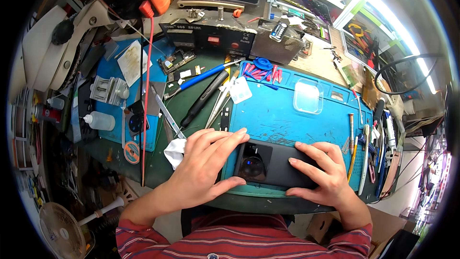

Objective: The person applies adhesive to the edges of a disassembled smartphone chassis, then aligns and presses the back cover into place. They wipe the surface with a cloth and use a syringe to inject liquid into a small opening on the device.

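Observation:
A black phone (282,160) lies back up on the blue silicone mat (273,110), its large square camera module (254,162) toward the left end. My left hand (206,160) grips that end, fingertips at the upper corner and thumb at the lower one. My right hand (326,172) holds the right part, fingertips on the back and upper edge, thumb along the lower edge. A white cloth (173,154) lies beside my left hand, and a clear plastic tray (308,96) sits above the phone.
Tweezers, black pen-like tool (203,99), bottle (99,121) and microscope base (57,48) crowd the left. Red and blue small parts (261,73) lie behind the mat, near an equipment box (211,39). Several hand tools (366,153) line the right edge. A fan (61,228) stands lower left.

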{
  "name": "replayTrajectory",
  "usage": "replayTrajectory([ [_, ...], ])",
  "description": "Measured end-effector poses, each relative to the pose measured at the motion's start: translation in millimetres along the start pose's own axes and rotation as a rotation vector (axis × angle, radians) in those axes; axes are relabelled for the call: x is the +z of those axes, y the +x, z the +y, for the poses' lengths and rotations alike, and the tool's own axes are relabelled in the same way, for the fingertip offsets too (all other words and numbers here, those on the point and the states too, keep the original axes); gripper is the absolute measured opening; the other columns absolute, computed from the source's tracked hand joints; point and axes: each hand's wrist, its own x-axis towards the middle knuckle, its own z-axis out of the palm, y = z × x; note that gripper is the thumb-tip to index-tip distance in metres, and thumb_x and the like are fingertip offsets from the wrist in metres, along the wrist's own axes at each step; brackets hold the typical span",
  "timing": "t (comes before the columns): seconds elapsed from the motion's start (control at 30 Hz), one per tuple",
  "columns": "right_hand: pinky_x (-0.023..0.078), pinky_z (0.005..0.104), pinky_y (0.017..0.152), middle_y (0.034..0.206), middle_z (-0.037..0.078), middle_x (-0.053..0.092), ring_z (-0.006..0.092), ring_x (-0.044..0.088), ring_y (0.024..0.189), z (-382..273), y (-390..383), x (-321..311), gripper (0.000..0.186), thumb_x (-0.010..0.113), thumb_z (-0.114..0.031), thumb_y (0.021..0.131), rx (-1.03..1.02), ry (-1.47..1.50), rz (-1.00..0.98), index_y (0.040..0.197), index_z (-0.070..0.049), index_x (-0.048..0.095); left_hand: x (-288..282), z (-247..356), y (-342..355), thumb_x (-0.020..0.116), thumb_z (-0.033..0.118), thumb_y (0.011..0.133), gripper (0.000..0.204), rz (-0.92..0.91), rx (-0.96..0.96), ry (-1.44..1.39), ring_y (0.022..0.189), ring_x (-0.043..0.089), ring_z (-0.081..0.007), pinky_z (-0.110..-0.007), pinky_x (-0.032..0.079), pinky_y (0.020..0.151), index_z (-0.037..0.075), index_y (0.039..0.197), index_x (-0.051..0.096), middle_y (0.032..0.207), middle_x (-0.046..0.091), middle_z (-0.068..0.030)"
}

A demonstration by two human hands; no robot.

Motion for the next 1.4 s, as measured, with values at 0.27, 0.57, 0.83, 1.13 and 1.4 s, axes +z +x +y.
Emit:
replayTrajectory([
  [0.27, 0.048, 0.0429, 0.090, 0.136, 0.011, 0.064, 0.0305, 0.061, 0.108, 2.7, -1.5, -0.6, 0.065, 0.088, -0.043, 0.068, -0.008, 0.020, -0.002, 0.122, -0.011, 0.072, -3.2, 5.3, 2.1, 0.087, 0.026, 0.077, 0.089, -0.023, -0.022, 0.017, 0.130, 0.050, -0.0294, -0.049, 0.031, 0.114, 0.003, 0.150, 0.043, 0.141, 0.058, -0.0101],
  [0.57, 0.049, 0.0440, 0.092, 0.137, 0.010, 0.062, 0.0295, 0.060, 0.111, 8.6, -4.4, 1.9, 0.067, 0.085, -0.045, 0.069, -0.030, 0.045, 0.004, 0.125, -0.011, 0.070, -2.4, 10.4, 4.3, 0.088, 0.028, 0.074, 0.084, -0.066, -0.035, 0.141, 0.133, 0.050, -0.0307, -0.052, 0.024, 0.119, 0.005, 0.147, 0.051, 0.141, 0.058, -0.0089],
  [0.83, 0.048, 0.0451, 0.096, 0.140, 0.010, 0.061, 0.0306, 0.060, 0.114, 11.3, -11.3, 5.4, 0.071, 0.084, -0.048, 0.067, -0.042, 0.058, 0.017, 0.126, -0.011, 0.069, -4.1, 22.8, 9.2, 0.084, 0.024, 0.074, 0.068, -0.152, -0.058, 0.241, 0.133, 0.047, -0.0326, -0.055, 0.022, 0.120, 0.014, 0.138, 0.064, 0.142, 0.054, -0.0094],
  [1.13, 0.052, 0.0409, 0.088, 0.123, 0.009, 0.071, 0.0300, 0.067, 0.104, 16.1, -54.0, -24.4, 0.037, 0.068, -0.002, 0.080, 0.030, -0.059, 0.247, 0.117, -0.005, 0.072, 1.3, 29.2, 9.0, 0.083, 0.017, 0.076, 0.064, -0.143, -0.039, 0.337, 0.132, 0.046, -0.0306, -0.053, 0.022, 0.121, 0.017, 0.138, 0.065, 0.142, 0.053, -0.0092],
  [1.4, 0.052, 0.0363, 0.092, 0.135, 0.005, 0.067, 0.0222, 0.065, 0.120, 6.9, -81.8, 4.0, 0.038, 0.065, -0.006, 0.083, -0.021, -0.110, 0.172, 0.120, -0.005, 0.070, 1.6, 32.7, 9.6, 0.081, 0.020, 0.079, 0.062, -0.140, -0.011, 0.385, 0.135, 0.045, -0.0325, -0.054, 0.021, 0.121, 0.015, 0.139, 0.064, 0.142, 0.053, -0.0116],
])
